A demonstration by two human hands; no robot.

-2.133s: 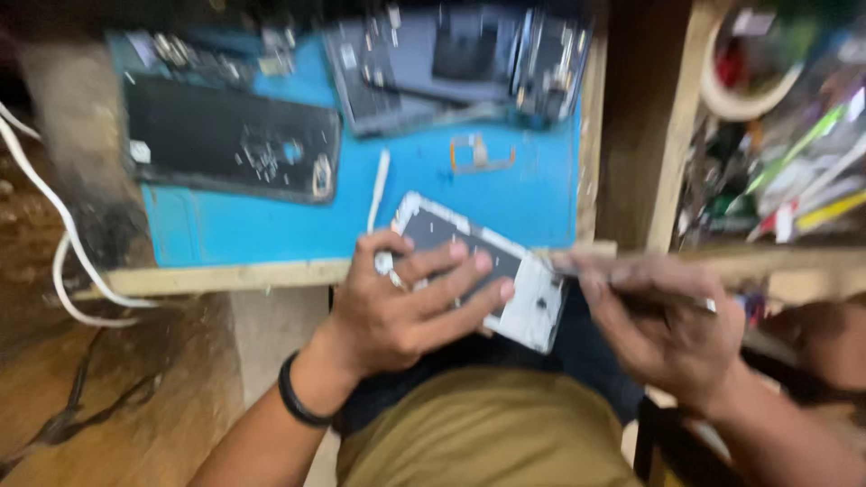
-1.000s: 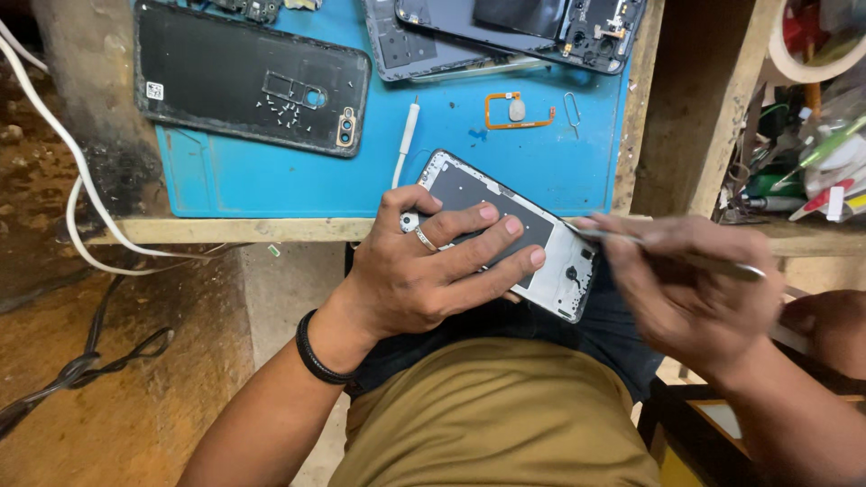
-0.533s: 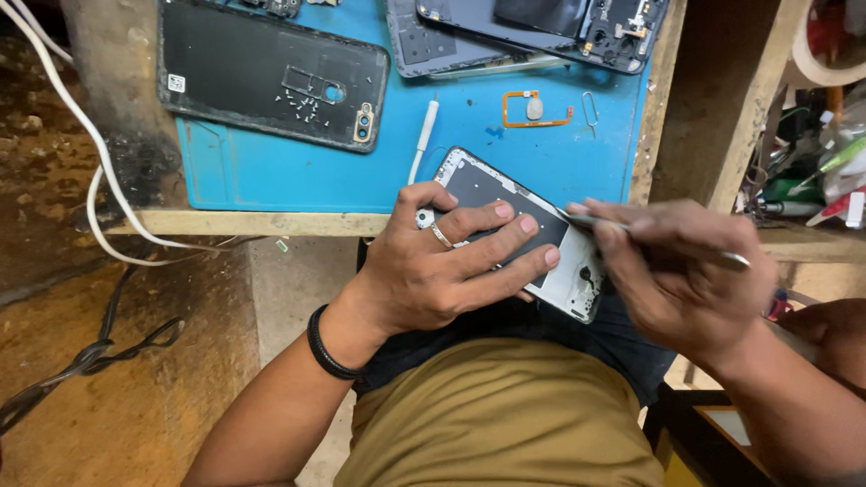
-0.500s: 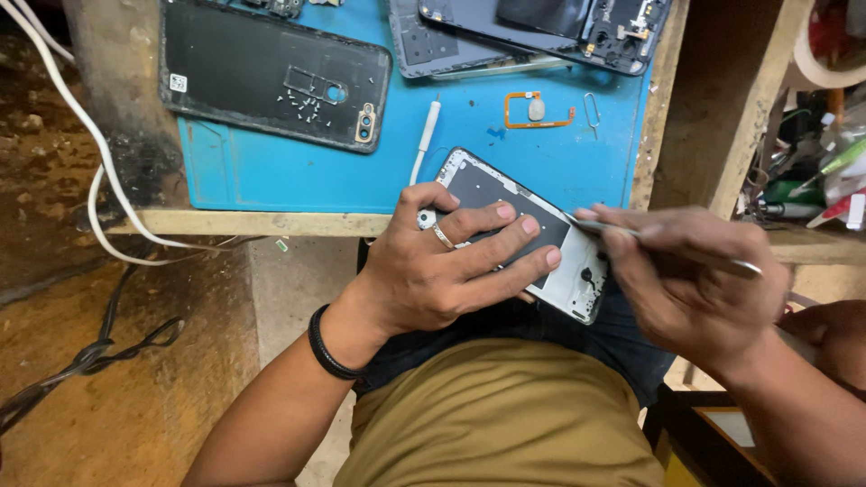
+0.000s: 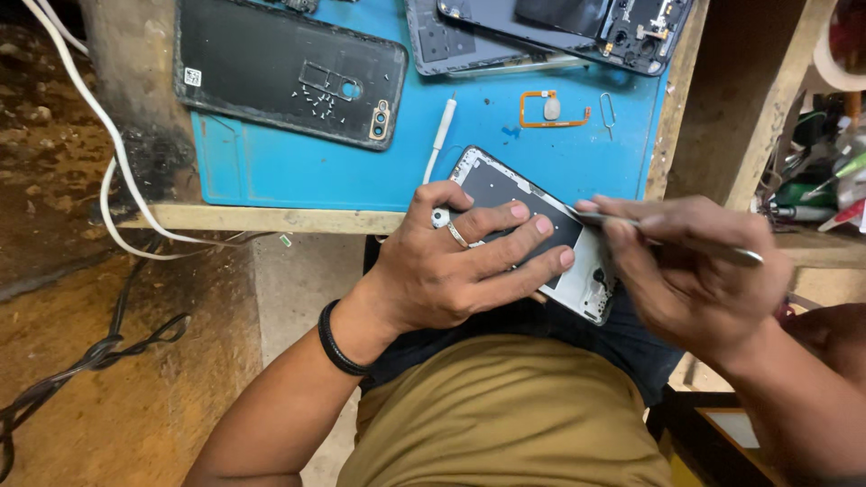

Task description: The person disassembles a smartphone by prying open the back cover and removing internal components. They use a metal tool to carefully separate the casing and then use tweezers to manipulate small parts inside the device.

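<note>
Two hands are working at the blue worktop mat's [image 5: 505, 153] near edge: the left hand [image 5: 451, 271] is clamping the opened white-framed phone [image 5: 541, 225], while the right hand [image 5: 695, 271], pinching a thin metal tool [image 5: 667, 242], is probing its right edge.

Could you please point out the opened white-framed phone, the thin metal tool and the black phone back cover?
Opened white-framed phone [image 5: 591, 271], head view, on its bare white lower frame.
Thin metal tool [image 5: 591, 217], head view, near its tip.
Black phone back cover [image 5: 271, 77], head view, on its middle.
</note>
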